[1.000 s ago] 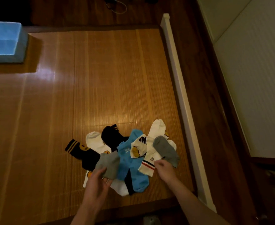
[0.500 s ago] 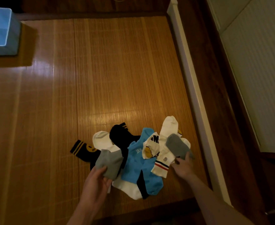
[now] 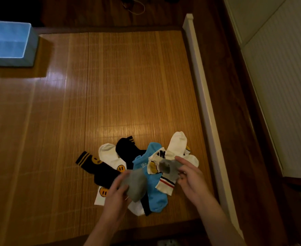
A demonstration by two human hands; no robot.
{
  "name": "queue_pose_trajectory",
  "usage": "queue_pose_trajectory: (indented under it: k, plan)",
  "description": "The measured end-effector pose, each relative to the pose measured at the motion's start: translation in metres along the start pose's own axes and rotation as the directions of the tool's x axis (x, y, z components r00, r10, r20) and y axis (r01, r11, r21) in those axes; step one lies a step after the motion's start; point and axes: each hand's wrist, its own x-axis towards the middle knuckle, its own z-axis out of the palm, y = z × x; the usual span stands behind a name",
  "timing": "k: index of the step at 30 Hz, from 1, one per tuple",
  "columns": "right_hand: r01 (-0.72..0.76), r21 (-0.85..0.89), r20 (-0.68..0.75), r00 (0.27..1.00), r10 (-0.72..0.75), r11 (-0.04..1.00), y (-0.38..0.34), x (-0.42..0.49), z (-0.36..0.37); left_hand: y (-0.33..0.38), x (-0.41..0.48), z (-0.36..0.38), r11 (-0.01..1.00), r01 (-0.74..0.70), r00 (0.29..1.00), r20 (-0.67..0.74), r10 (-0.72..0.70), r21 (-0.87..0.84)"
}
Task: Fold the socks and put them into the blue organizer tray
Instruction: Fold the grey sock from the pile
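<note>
Sock pile (image 3: 155, 192) ctr-front; blue tray (image 3: 27, 43) far-left

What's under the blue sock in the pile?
A black sock and a white sock poke out from under the near left edge of the blue sock. How far they run beneath it is covered.

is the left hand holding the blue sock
No, the left hand grips a grey sock, while the blue sock lies in the pile.

Left hand (image 3: 117, 196) grips grey sock (image 3: 137, 185); right hand (image 3: 190, 178) pinches second grey sock (image 3: 169, 168).
</note>
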Motion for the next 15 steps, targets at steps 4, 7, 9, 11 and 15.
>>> queue_pose_trajectory:
  k: [4, 7, 9, 11, 15]
  plan:
    - [-0.028, -0.034, 0.213, 0.976, 0.035, 0.999, 0.0, -0.034, 0.008, 0.008, -0.026, 0.038, 0.987, 0.154, 0.978, 0.14, -0.158, 0.036]
    - [0.062, -0.238, 0.271, 0.962, 0.005, 0.969, 0.001, -0.054, 0.009, 0.016, -0.036, 0.055, 0.949, 0.312, 0.899, 0.314, -0.307, 0.035]
    - [0.087, -0.348, 0.28, 0.96, 0.015, 0.934, 0.001, -0.065, 0.006, 0.02, -0.042, 0.063, 0.951, 0.309, 0.88, 0.371, -0.297, 0.028]
    - [0.12, -0.393, 0.288, 0.958, -0.002, 0.911, -0.006, -0.075, 0.001, 0.023, -0.049, 0.074, 0.969, 0.249, 0.915, 0.325, -0.237, 0.007]
    - [0.166, -0.402, 0.262, 0.963, -0.061, 0.9, -0.02, -0.086, -0.009, 0.029, -0.06, 0.086, 0.993, 0.097, 0.98, 0.18, -0.082, -0.074]
